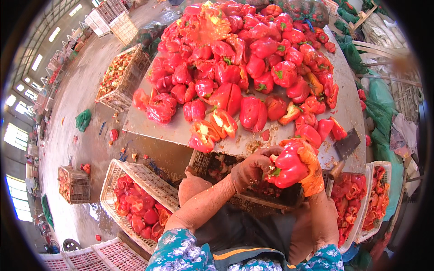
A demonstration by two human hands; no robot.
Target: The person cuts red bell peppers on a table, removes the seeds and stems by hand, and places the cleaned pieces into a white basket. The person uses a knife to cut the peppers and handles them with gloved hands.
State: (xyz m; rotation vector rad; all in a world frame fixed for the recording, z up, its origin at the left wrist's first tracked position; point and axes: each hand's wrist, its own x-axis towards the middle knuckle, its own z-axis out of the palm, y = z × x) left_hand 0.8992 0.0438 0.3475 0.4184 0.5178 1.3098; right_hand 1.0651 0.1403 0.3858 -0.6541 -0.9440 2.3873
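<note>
A whole-looking red bell pepper (290, 166) is held above the near edge of the metal table (162, 130). My right hand (311, 169), in an orange glove, wraps its right side. My left hand (252, 169), in a dark brown glove, grips it at the stem end, fingers around the green stem (275, 172). Pale seeds cling to those fingers. Just beyond lie two opened pepper halves (223, 123) showing pale cores. A cleaver (347, 144) with a wooden handle lies at the table's right, handle over the edge. A large heap of red peppers (230, 57) covers the table.
A tilted crate of cut peppers (142, 210) stands left of my legs; two more crates (349, 203) (376, 200) stand right. Below the table edge is a bin (200, 162) with scraps. A crate of cores (118, 78) sits on the wet floor. Green netting (383, 118) hangs right.
</note>
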